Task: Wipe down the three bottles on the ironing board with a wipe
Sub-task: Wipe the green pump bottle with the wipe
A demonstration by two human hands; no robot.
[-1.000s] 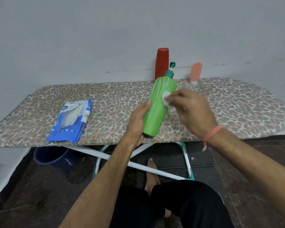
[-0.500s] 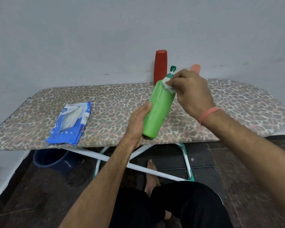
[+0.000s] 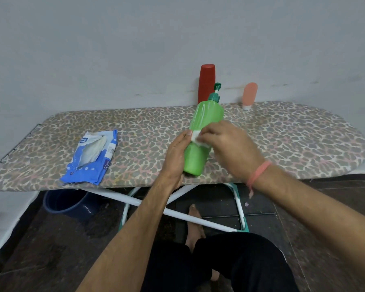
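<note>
Green bottle (image 3: 202, 135): long axis tilted, pump up and away. Left hand (image 3: 175, 157) grips its lower body; right hand (image 3: 226, 144) pinches wipe (image 3: 196, 137) against mid-body.

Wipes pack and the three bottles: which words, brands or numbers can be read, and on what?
Blue wipes pack: white lettering at its upper left and lower right, too blurred to read.
White sticker on the pack: print too small to read.
Green pump bottle: no text shows.
Red bottle: no text shows.
Peach bottle: no text shows.
</note>
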